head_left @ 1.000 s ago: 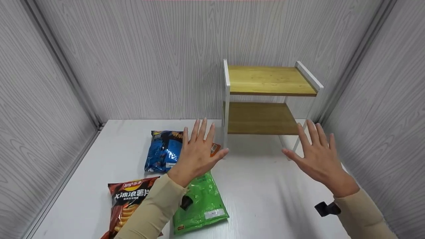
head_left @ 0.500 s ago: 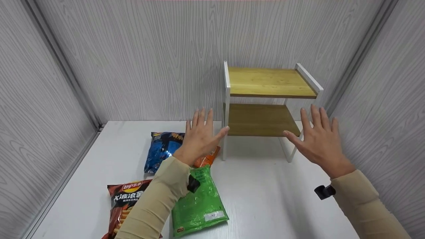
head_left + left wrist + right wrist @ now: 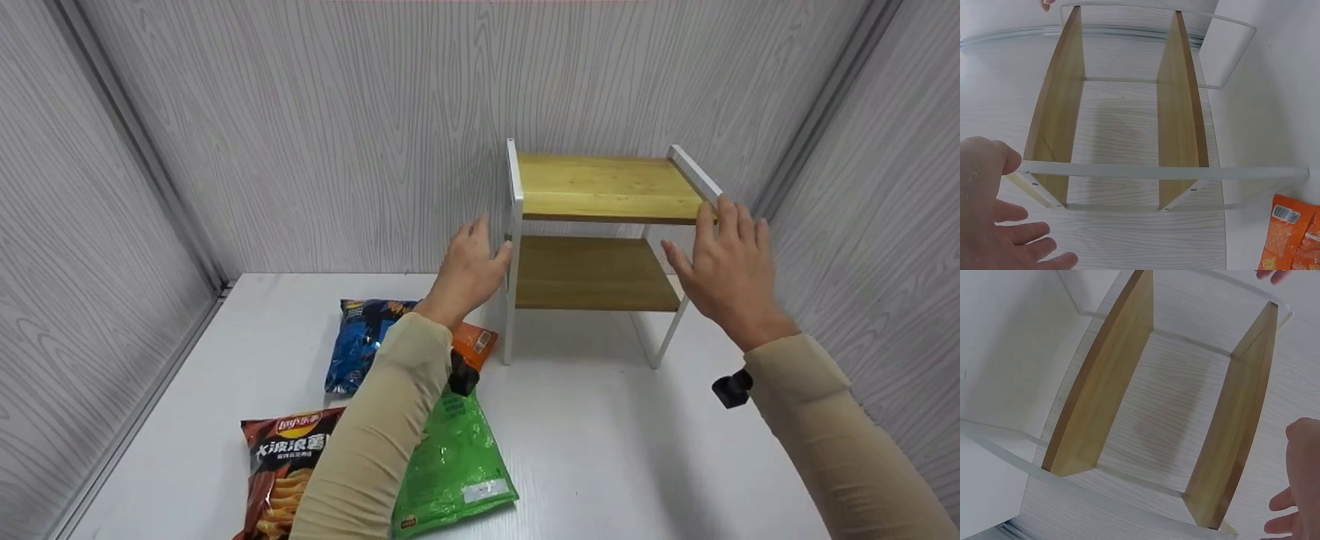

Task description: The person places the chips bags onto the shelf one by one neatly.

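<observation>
A two-tier shelf with a wooden top board [image 3: 607,180], a lower wooden board [image 3: 596,274] and a white metal frame [image 3: 512,285] stands at the back right. My left hand [image 3: 469,270] is beside the frame's left upright, fingers extended and thumb toward the post; the left wrist view has its thumb right at the white bar [image 3: 1129,170]. On the other side, my right hand [image 3: 731,274] overlaps the top board's front right corner in the head view, fingers straight. Neither hand holds anything. The right wrist view puts my right hand [image 3: 1304,478] near the board's end.
On the white table [image 3: 577,450], left of the shelf, lie a blue chip bag [image 3: 352,345], an orange bag [image 3: 478,341], a green bag [image 3: 457,457] and a red-black chip bag [image 3: 281,465]. My left sleeve partly covers several. Grey wood-grain walls [image 3: 337,135] surround the table.
Both hands have moved forward and up toward the shelf's sides. The left hand has also shifted right and turned its palm more toward the frame. The bags and shelf have stayed put.
</observation>
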The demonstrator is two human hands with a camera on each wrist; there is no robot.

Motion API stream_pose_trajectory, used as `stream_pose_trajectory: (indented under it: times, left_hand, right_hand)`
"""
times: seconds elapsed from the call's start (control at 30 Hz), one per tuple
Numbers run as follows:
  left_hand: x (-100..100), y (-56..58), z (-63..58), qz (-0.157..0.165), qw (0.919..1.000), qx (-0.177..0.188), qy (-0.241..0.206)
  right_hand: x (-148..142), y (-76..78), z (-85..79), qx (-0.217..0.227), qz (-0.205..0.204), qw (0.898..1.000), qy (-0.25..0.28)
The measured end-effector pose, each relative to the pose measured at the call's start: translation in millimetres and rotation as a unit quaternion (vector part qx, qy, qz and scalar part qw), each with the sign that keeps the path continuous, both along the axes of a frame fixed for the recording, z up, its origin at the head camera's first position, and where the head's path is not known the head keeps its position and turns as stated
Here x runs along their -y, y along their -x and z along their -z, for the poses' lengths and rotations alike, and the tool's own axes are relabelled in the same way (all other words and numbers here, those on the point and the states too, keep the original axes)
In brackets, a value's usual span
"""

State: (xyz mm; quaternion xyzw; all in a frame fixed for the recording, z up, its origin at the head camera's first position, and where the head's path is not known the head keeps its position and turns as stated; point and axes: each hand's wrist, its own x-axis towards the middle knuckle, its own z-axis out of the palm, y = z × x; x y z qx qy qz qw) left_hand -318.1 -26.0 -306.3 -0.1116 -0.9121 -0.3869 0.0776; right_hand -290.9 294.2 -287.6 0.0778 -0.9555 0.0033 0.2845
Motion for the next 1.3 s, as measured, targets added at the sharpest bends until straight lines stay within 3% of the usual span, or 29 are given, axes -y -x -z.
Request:
stream_pose_trajectory:
  times: [0.13,0.33,0.47,0.63,0.9,1.13,1.3]
  left_hand:
    - [-8,3.6,-11.4,0.009,0.9978,-0.007,-0.065]
    - [-26,8.7,-20.3,-0.004,0.9958,-0.018,-0.090]
    - [-37,10.4,-17.5,-0.005,0.9961,-0.028,-0.084]
    - [-43,9.3,-12.4,0.006,0.9966,-0.028,-0.077]
    - [-43,9.6,-5.8,-0.002,0.9940,-0.064,-0.089]
    - [-40,8.6,-2.5,-0.016,0.9932,-0.100,-0.058]
    - [-34,8.8,-2.8,-0.012,0.9943,-0.080,-0.069]
  right_hand:
    - [0,7.9,-7.1,-0.011,0.009,1.000,-0.005]
    - [-4,21.8,-16.1,0.027,0.041,0.999,0.009]
    - [-14,28.5,-18.9,0.079,0.057,0.993,0.068]
    - [-19,32.3,-18.4,0.143,0.048,0.975,0.165]
    - [-17,30.2,-15.9,0.128,0.047,0.968,0.209]
    - [-14,23.5,-9.0,0.117,0.041,0.967,0.223]
    - [-12,19.3,-7.4,0.112,0.049,0.967,0.222]
